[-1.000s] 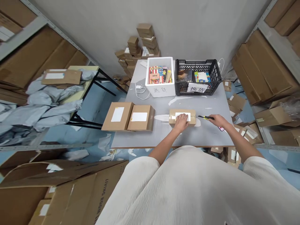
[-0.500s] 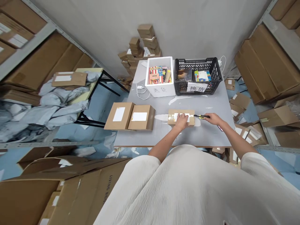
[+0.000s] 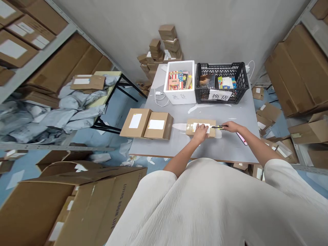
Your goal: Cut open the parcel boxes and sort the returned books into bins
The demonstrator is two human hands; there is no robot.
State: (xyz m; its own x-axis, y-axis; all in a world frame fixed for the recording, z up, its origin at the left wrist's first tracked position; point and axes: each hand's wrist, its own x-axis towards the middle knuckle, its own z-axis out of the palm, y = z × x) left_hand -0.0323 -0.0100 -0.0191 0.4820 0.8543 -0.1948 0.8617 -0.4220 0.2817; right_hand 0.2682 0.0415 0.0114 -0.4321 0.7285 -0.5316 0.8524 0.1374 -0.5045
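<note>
A small taped cardboard box (image 3: pixel 190 127) with a white label lies on the grey table. My left hand (image 3: pixel 201 133) rests on top of it, fingers spread over the label and pressing it down. My right hand (image 3: pixel 231 126) is closed around a black and yellow utility knife (image 3: pixel 217 127), just right of the box. The blade end reaches over the box's right part, near the label's edge; whether it cuts in, I cannot tell. A pink flat object (image 3: pixel 242 139), perhaps a phone, lies by my right forearm.
Two labelled cardboard boxes (image 3: pixel 156 124) sit at the table's left edge. Behind stand a white foam bin (image 3: pixel 180 96) of books and a black plastic crate (image 3: pixel 221 95) holding books. A large open carton (image 3: pixel 99 201) is at lower left; grey parcels (image 3: pixel 60 116) fill the left shelf.
The knife has moved left, from the box's right edge to over its top. My left hand stays on the box. The whole view has shifted slightly right.
</note>
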